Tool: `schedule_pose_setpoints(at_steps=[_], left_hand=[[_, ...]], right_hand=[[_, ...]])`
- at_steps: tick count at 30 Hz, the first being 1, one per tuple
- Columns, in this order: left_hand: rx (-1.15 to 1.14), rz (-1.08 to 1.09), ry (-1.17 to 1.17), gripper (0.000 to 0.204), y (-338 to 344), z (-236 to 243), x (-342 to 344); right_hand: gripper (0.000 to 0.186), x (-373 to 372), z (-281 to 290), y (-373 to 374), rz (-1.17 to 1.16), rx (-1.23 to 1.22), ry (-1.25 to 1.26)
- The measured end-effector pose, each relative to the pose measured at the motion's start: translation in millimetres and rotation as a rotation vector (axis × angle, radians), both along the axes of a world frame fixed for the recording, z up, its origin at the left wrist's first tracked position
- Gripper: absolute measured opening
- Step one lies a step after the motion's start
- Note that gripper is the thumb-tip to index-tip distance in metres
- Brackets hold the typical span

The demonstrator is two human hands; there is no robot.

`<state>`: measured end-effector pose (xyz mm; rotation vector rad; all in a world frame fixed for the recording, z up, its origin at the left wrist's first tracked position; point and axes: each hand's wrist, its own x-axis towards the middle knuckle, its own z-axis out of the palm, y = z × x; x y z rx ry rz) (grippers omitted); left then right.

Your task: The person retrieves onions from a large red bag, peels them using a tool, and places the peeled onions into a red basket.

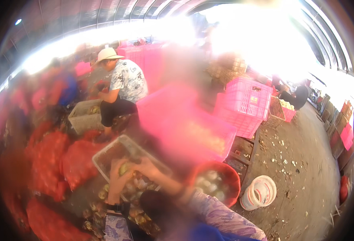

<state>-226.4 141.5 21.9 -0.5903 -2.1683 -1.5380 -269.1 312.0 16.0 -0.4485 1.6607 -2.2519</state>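
Observation:
My left hand [117, 178] is wrapped round a yellow-green onion [124, 168], over a whitish plastic crate [101, 160]. From the right, my right hand [148, 168] reaches to the same onion, its fingers bent and pressed together against the bulb's side. Haze blurs the fingertips, so a small tool there cannot be made out. Below both hands lie several onions and loose skins [138, 182], in the crate and around it. Beside my right forearm, a red basin [236, 180] holds pale peeled bulbs [211, 182].
Red mesh sacks [48, 164] lie at the left. A large pink crate [165, 108] stands ahead, with stacked pink crates [249, 98] behind it. A white bucket [261, 193] is at the right on the littered floor [295, 160]. A person in a hat [126, 78] sits by another crate [80, 116].

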Motion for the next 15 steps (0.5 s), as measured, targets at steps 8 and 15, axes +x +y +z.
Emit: schedule_pose_setpoints(at_steps=[8,15], left_hand=[[0.672,-0.135,-0.271,0.027,18,-17,3],[0.374,-0.025,0.010,0.036,14,-39,20]], right_hand=[[0.042,10,-13,3,-0.117,0.185,0.185],[0.029,31,6,-11,-0.076,0.022,0.087]])
